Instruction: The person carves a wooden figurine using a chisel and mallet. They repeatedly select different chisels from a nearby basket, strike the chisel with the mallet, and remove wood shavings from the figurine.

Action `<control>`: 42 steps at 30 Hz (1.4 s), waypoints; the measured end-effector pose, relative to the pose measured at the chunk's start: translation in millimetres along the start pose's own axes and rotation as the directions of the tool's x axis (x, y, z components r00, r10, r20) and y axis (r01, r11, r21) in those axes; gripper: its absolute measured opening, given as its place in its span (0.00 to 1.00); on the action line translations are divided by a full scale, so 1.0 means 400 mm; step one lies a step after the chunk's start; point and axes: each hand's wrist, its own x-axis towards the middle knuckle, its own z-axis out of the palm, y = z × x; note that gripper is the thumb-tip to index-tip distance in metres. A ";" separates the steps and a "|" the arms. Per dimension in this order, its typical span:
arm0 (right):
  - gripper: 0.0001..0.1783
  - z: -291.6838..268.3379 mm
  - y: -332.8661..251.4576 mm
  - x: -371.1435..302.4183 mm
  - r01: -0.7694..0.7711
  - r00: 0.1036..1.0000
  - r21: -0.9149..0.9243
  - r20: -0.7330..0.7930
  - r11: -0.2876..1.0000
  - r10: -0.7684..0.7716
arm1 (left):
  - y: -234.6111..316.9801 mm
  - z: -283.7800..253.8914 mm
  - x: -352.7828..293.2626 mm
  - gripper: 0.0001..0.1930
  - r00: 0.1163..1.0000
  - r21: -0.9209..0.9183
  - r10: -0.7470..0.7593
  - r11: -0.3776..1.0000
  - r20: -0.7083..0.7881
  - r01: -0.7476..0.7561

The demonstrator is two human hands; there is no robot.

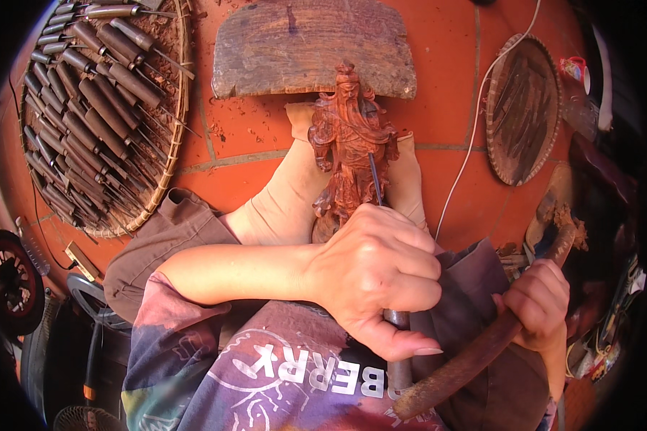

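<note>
A reddish carved wooden figurine (349,136) of a bearded, robed figure stands between my bare feet, in front of me. My left hand (381,276) is wrapped round a chisel (398,320), thumb stretched along its handle. The chisel's thin blade (375,179) points away from me and reaches the figurine's lower robe. In my right hand (538,302), at the right, is a curved wooden club (456,366), its fingers closed round the upper part. The club's near end lies across the butt of the chisel handle; whether they touch I cannot tell.
A wooden board (313,50) lies beyond the figurine on the red tile floor (438,187). Many chisels (101,108) fill a round woven tray (183,93) at left. A smaller oval tray (522,108) of tools lies right, beside a white cable (474,144). Wood chips are scattered about.
</note>
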 end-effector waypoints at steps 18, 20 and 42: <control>0.22 -0.057 -0.064 0.027 0.165 0.968 -0.441 -0.099 0.882 -0.230 | -0.025 0.007 -0.019 0.24 0.998 0.029 0.066 0.997 0.024 -0.067; 0.22 -0.059 -0.056 0.021 0.215 0.949 -0.434 -0.118 0.875 -0.292 | -0.024 0.007 -0.017 0.23 0.998 0.011 0.059 0.998 0.021 -0.059; 0.12 -0.033 -0.047 0.042 0.248 0.957 -0.361 -0.053 0.899 -0.285 | 0.082 -0.037 0.028 0.22 0.930 0.080 0.175 0.974 0.322 -0.211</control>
